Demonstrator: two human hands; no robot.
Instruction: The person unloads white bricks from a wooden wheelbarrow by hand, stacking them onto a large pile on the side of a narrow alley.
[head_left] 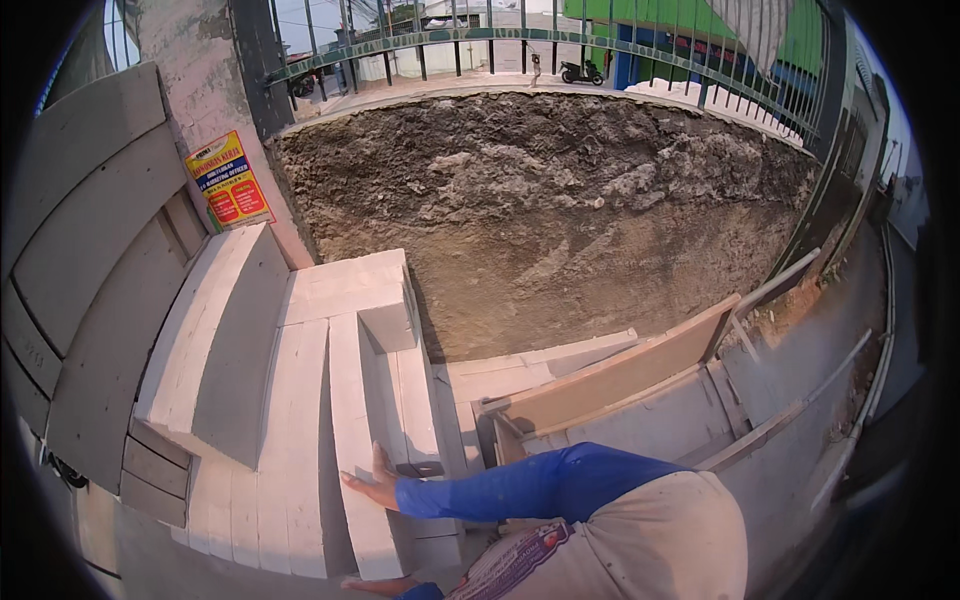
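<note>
Rough brown earth (590,270) lies beside stacked pale blocks (270,440), both hands (376,488) spread flat against one long block (350,420).

The single fisheye view looks down from the person's head, close to the pale blocks (352,400). It also faces outward over bare earth (560,240), reaching the metal fence (490,34) along its upper edge.
</note>
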